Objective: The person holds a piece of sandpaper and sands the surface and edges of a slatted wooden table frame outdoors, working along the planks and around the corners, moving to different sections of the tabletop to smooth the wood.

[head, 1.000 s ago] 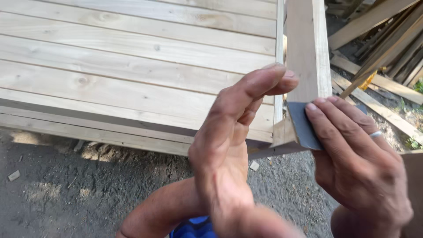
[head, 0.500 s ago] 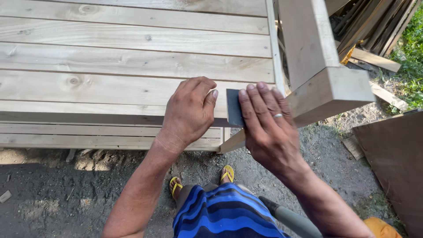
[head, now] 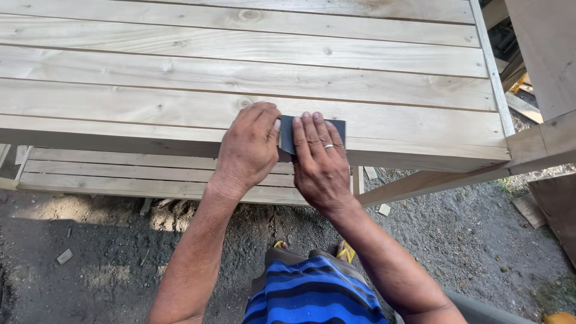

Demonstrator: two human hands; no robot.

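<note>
Along the near edge of a pale plank tabletop (head: 252,78), both hands press down on a small dark grey sheet of sandpaper (head: 287,133). Beyond that edge the tabletop runs away in wide boards with a few knots and narrow seams between them, and a thin strip trims its right side. Below the front edge a lower shelf of slats (head: 120,174) shows, set back under the top. To the right of the tabletop a thick square wooden post (head: 546,48) rises, and a slanting timber brace (head: 456,174) runs from it down under the front edge. Under the tabletop's edge lies dark gravelly ground (head: 90,258) with scattered wood chips, and to the far right of the tabletop a brown board (head: 558,210) leans. Nearer than the edge, a blue striped garment (head: 312,294) and the yellow straps of sandals (head: 345,252) show between the forearms. Nothing lies across the hands or hides the sheet apart from the hands themselves.

The sandpaper lies flat on the front board of the tabletop, right at its near edge and a little right of its middle. The left hand (head: 249,147) rests at the sheet's left end, fingers curled loosely with the tips bent down onto the board, touching or just overlapping the sheet's left edge. The right hand (head: 321,162) lies flat over the sheet's middle and right part, fingers (head: 312,129) straight and close together, a ring on one, pinning the paper beneath them rather than gripping it. A corner of the sheet shows past the fingertips on the right.
</note>
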